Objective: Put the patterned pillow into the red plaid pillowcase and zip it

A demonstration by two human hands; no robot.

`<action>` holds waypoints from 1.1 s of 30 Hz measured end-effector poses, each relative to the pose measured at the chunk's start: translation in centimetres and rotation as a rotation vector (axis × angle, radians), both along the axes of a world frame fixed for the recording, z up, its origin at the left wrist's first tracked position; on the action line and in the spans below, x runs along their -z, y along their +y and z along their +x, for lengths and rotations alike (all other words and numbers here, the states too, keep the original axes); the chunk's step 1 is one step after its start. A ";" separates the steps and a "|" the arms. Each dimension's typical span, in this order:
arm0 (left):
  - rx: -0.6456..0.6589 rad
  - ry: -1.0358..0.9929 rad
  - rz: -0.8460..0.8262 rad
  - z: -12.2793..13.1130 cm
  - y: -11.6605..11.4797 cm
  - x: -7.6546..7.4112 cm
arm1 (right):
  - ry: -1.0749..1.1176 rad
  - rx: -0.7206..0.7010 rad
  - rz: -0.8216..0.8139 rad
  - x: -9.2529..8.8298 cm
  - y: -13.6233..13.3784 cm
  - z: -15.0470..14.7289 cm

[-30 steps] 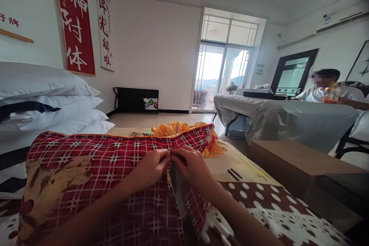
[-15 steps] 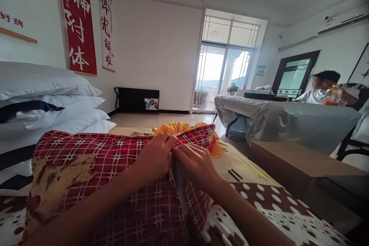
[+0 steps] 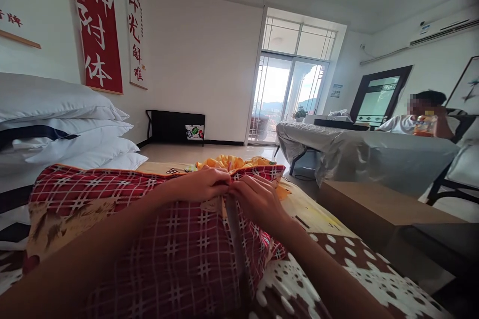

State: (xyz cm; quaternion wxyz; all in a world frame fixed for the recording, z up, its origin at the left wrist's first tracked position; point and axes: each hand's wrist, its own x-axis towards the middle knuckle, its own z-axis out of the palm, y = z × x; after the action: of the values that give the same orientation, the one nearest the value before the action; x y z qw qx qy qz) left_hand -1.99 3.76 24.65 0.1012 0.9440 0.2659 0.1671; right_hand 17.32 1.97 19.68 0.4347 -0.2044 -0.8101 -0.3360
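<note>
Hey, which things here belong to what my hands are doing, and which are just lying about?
Part of the job, it seems:
red plaid cloth, gripped by your left hand and right hand

Just lying about:
stacked white pillows
plastic-covered table
bottle on that table
brown box-shaped furniture

On the red banner [image 3: 98, 30], the big white characters 神附体 stand in a column. On the white scroll [image 3: 135, 32] beside it, one can read 光解难, under a first character which is less clear. At the left edge, a pale hanging [image 3: 17, 2] shows 牌 in red. The wall notice [image 3: 336, 91] has writing too small for reading.
</note>
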 end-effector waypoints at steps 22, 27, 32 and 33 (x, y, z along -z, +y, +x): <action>-0.252 -0.143 0.096 -0.9 2.0 2.3 | -0.140 0.006 0.089 4.0 -0.3 -0.3; -0.131 -0.030 0.390 -0.2 -0.9 4.1 | -0.090 -0.031 0.037 4.2 0.3 0.0; -0.121 -0.082 0.394 -0.4 -2.2 6.3 | -0.061 -0.039 -0.042 4.3 0.8 -0.1; -0.128 -0.093 0.385 -0.6 -2.1 6.6 | -0.061 -0.041 -0.043 4.3 0.8 -0.1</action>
State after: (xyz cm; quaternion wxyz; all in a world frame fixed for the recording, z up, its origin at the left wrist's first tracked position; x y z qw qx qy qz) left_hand -2.60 1.69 18.07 -0.0795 0.9184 0.2835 0.2644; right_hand 17.19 2.80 15.38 0.4123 -0.1867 -0.8339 -0.3158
